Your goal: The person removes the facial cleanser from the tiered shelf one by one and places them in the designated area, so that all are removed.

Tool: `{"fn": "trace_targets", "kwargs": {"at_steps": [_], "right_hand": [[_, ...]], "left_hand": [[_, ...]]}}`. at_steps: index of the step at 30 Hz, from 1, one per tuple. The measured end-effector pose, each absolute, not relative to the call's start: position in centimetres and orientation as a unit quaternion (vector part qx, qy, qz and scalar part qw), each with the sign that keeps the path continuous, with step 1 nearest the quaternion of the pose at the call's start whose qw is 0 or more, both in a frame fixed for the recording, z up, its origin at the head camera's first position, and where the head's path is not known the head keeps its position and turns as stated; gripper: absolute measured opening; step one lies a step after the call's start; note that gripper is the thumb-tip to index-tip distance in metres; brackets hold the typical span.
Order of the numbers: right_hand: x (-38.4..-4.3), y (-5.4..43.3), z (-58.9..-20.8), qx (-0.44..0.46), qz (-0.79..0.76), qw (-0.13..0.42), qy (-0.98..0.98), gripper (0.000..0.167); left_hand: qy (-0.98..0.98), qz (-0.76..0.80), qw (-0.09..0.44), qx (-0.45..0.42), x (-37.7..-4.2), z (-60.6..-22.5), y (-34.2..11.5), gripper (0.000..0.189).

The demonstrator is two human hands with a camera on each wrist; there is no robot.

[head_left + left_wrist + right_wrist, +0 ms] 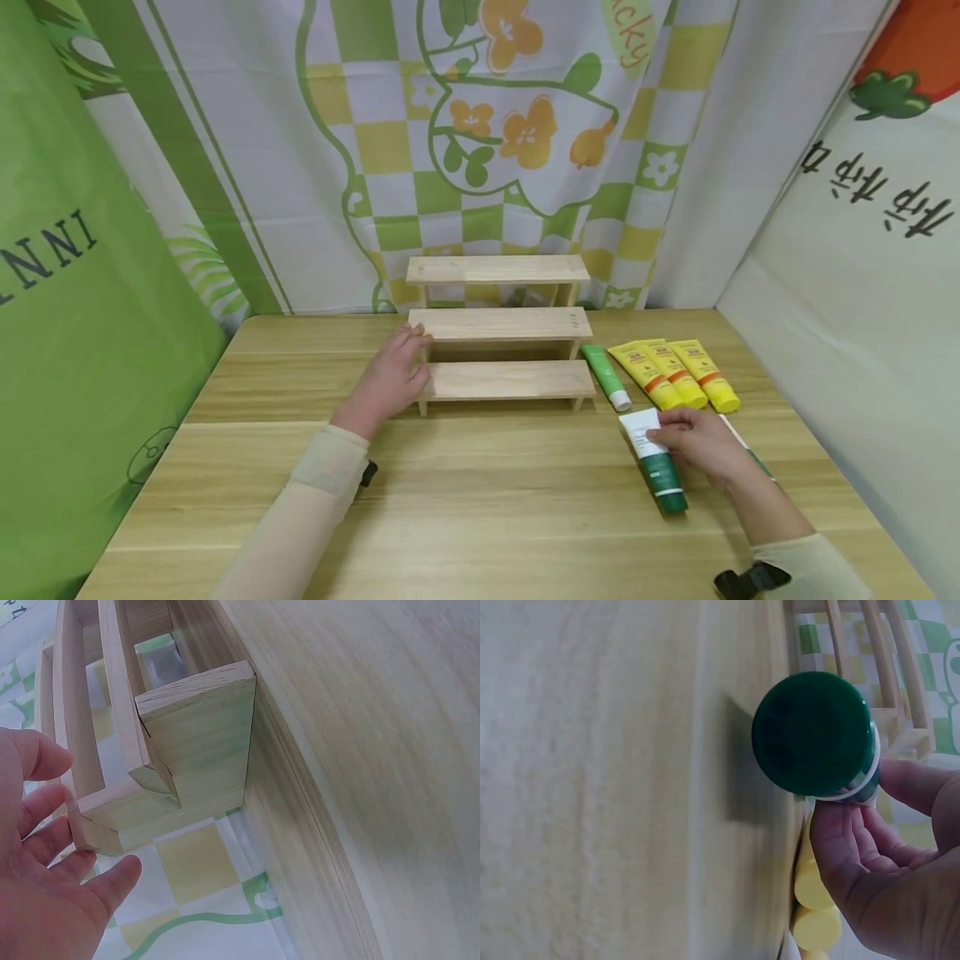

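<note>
My right hand (701,446) pinches a white and dark green squeeze tube (654,460) between thumb and fingers. In the right wrist view, the tube's round green cap (814,735) faces the camera, over a shadow on the table. My left hand (386,379) is at the left end of a three-step wooden shelf (498,323). Its fingertips touch the middle step, and the left wrist view shows the loosely bent fingers (56,840) along the shelf's end. Beside the shelf's right end lies a slim green tube (603,373) with a white cap.
Several yellow tubes (671,371) with orange bands lie side by side at the right back of the table (480,500). Another white and green item (742,442) is partly hidden behind my right hand. A patterned curtain (517,167) hangs behind the shelf.
</note>
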State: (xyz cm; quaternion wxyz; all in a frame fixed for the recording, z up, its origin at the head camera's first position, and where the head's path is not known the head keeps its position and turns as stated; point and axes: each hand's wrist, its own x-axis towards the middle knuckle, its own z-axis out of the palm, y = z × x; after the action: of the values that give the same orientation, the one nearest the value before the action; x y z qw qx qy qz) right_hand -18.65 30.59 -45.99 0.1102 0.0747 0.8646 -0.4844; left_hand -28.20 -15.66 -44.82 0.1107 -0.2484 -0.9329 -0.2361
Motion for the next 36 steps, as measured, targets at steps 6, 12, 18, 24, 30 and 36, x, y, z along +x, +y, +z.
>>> {"fn": "trace_targets", "kwargs": {"at_steps": [6, 12, 18, 24, 30, 36], "right_hand": [[-18.60, 30.47, -46.36, 0.081, -0.489, 0.126, 0.859, 0.059], [-18.39, 30.47, -46.66, 0.093, -0.491, 0.145, 0.854, 0.062], [-18.43, 30.34, -46.96, 0.101, -0.495, 0.156, 0.849, 0.064], [-18.47, 30.35, -47.05, 0.097, -0.492, 0.160, 0.850, 0.063], [-18.32, 30.31, -46.86, 0.094, -0.491, 0.168, 0.850, 0.062], [-18.15, 30.75, -46.75, 0.089, -0.494, 0.153, 0.851, 0.060]], "left_hand": [[-0.934, -0.236, 0.106, -0.247, -28.19, -44.89, -15.61, 0.047], [-0.933, -0.239, 0.103, -0.247, -27.96, -44.99, -15.55, 0.046], [-0.933, -0.236, 0.108, -0.250, -27.85, -44.82, -15.62, 0.046], [-0.933, -0.238, 0.105, -0.250, -27.73, -44.66, -15.67, 0.046], [-0.933, -0.235, 0.108, -0.251, -27.70, -44.90, -15.69, 0.047], [-0.934, -0.225, 0.115, -0.254, -27.83, -45.07, -15.62, 0.046]]}}
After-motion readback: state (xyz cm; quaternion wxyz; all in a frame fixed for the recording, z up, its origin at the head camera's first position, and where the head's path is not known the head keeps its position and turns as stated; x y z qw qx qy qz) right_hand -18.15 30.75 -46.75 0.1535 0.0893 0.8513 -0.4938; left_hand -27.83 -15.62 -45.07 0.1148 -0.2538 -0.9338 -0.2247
